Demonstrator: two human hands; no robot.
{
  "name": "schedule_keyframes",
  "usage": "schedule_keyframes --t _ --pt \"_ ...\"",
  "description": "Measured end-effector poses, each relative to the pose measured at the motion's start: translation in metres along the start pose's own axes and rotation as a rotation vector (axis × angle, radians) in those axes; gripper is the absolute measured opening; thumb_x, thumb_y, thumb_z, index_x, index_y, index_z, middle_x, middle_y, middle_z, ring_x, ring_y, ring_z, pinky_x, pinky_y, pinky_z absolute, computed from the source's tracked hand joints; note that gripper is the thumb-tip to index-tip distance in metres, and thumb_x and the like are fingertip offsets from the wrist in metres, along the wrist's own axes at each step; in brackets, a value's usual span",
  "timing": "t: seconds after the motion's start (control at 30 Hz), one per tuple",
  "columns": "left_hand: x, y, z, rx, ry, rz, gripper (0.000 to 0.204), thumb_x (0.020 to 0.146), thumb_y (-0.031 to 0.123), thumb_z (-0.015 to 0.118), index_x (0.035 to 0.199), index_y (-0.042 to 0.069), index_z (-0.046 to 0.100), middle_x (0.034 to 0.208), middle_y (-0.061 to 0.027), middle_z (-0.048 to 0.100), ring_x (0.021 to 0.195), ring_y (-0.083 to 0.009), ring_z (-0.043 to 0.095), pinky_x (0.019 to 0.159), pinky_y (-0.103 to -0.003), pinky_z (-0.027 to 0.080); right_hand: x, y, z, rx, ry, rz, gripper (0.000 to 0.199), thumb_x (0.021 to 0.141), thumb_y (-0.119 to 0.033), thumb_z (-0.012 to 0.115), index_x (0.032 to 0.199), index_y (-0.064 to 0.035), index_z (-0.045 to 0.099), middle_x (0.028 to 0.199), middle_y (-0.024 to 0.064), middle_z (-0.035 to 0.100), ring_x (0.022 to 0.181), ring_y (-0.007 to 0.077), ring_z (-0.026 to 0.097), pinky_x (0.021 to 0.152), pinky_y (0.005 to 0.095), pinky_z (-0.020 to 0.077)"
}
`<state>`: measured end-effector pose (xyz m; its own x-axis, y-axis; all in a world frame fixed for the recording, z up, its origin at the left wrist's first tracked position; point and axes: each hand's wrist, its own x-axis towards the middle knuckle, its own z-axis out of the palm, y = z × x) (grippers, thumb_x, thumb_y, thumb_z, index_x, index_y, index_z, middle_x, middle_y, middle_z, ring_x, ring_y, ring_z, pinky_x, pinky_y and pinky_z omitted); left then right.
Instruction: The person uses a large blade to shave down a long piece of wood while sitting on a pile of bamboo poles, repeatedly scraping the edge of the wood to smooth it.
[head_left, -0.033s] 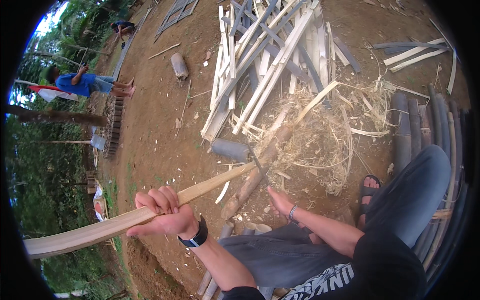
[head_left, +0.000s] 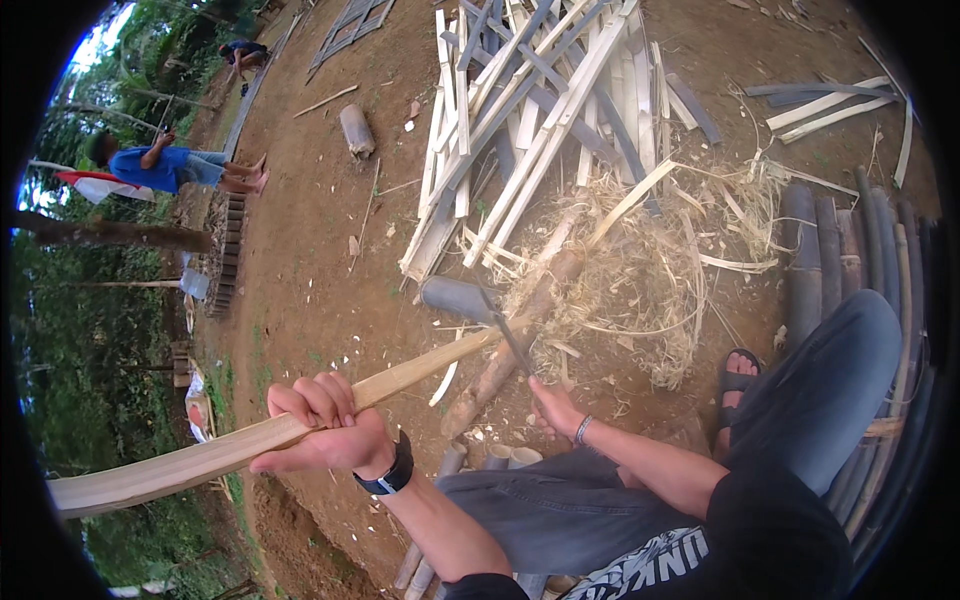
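1. my left hand [head_left: 325, 432] is wrapped in a full fist around the long pale bamboo strip [head_left: 250, 445], fingers curled over the top and pressed together, thumb underneath. i judge this grip should stay firm but not rigid, so the strip can be steadied without twisting.
2. my right hand [head_left: 553, 408] is closed on the handle of the blade [head_left: 508, 335], fingers folded tight around it; the blade runs up and away from my knuckles to meet the strip.
3. the edge sits against the far end of the strip, where it rests on the wooden log [head_left: 510, 350] used as a block. to shave well, i judge the blade wants a shallow angle, stroking away from my body.
4. the strip passes through my left fist and runs out far to the left; its worked end lies just above my right hand, well apart from my left fingers.
5. the heap of pale shavings [head_left: 650, 275] lies just beyond the log, and my sandalled foot [head_left: 735, 385] is near it, so strokes should stay short.
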<state>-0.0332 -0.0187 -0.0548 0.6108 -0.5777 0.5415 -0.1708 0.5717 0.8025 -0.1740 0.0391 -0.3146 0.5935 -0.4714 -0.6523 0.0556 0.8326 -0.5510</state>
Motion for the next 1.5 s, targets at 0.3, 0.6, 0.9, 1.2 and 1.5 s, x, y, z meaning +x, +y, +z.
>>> schedule_keyframes --t 0.3,0.6,0.9,1.2,1.5 --pt "-0.001 0.003 0.002 -0.005 0.04 0.024 0.068 0.079 0.081 0.03 0.062 0.015 0.026 0.042 0.0041 0.022 0.033 -0.0058 0.018 0.034 -0.021 0.013 0.024 0.011 -0.006 -0.142 0.026 0.021 0.067 0.085 -0.064 0.051 0.046 -0.0104 0.041 0.042 0.0009 0.044 0.036 0.0126 0.046 0.035 0.0293 0.0369" --pt "-0.008 0.003 0.002 0.019 0.074 0.035 0.068 0.079 0.081 0.031 0.062 0.015 0.025 0.042 0.0039 0.022 0.033 -0.0056 0.019 0.033 -0.02 0.013 0.042 0.027 -0.007 -0.124 0.051 -0.17 0.035 0.075 -0.028 0.069 0.059 0.0016 0.06 0.047 0.0106 0.055 0.038 0.0177 0.053 0.04 0.0323 0.042" --pt "-0.007 0.001 0.015 -0.024 -0.036 0.019 0.069 0.079 0.082 0.029 0.062 0.016 0.025 0.043 0.0043 0.021 0.034 -0.0055 0.018 0.033 -0.02 0.013 0.058 0.045 -0.038 -0.256 0.148 -0.133 0.03 0.071 -0.023 0.066 0.06 0.0035 0.058 0.052 0.0134 0.058 0.038 0.0202 0.052 0.04 0.035 0.0428" --pt "-0.005 -0.001 0.004 -0.006 0.002 0.023 0.068 0.08 0.081 0.029 0.062 0.016 0.025 0.042 0.0042 0.022 0.033 -0.0054 0.017 0.033 -0.02 0.013 0.054 0.044 -0.036 -0.239 0.19 -0.024 0.029 0.072 -0.019 0.066 0.055 0.0023 0.055 0.05 0.0113 0.057 0.039 0.0187 0.055 0.039 0.0322 0.0435" --pt "-0.004 0.001 -0.011 -0.013 0.045 0.024 0.068 0.081 0.081 0.027 0.063 0.015 0.025 0.042 0.0039 0.022 0.033 -0.006 0.018 0.034 -0.02 0.014 0.048 0.025 -0.026 -0.49 0.155 -0.024 0.023 0.071 -0.02 0.066 0.062 0.0004 0.061 0.056 0.0106 0.06 0.047 0.0184 0.058 0.048 0.0339 0.046"
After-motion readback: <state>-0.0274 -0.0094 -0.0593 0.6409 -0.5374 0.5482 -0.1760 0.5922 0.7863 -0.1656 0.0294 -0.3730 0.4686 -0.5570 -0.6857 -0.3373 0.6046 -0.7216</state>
